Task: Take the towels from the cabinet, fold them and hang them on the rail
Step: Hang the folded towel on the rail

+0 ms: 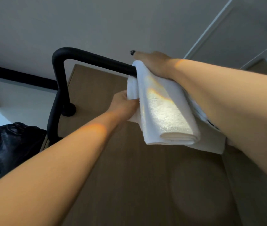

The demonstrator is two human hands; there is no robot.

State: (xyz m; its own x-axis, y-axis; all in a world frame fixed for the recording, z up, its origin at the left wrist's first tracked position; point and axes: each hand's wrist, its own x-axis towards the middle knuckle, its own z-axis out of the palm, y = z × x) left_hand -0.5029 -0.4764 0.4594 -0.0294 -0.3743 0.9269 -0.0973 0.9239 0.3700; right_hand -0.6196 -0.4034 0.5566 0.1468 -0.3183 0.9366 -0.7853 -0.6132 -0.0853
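Left grip (126,103) pinching folded white towel (163,111) | right grip (152,64) flat atop towel on black rail (97,58)

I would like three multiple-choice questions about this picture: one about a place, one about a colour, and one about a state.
1. Where is the white towel?
A. on the floor
B. draped over the black rail
C. inside a drawer

2. What colour is the rail?
A. black
B. silver
C. white

3. What is the left hand doing?
A. hanging free
B. pointing at the wall
C. gripping the towel's hanging edge

Answers:
1 B, the towel hangs over the bar, with the right hand resting on top of it.
2 A, the bent tube is matt black against the grey wall.
3 C, its fingers close on the towel's left edge below the rail.
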